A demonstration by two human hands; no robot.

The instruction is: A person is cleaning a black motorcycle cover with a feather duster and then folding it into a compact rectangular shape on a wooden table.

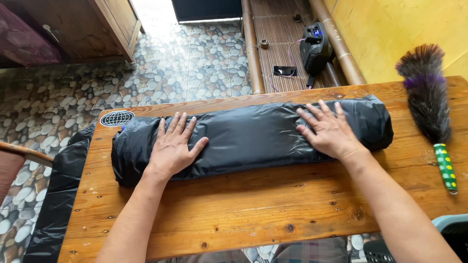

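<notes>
pressing step, it seems: left hand (173, 146) and right hand (329, 130) lie open, fingers spread, palms flat on black plastic roll (248, 135) across far half of wooden table (243, 214), gripping nothing. next move likely needs even pressure from both palms.

long black plastic-wrapped bundle (251, 136), lying lengthwise across wooden table (243, 214)
</notes>
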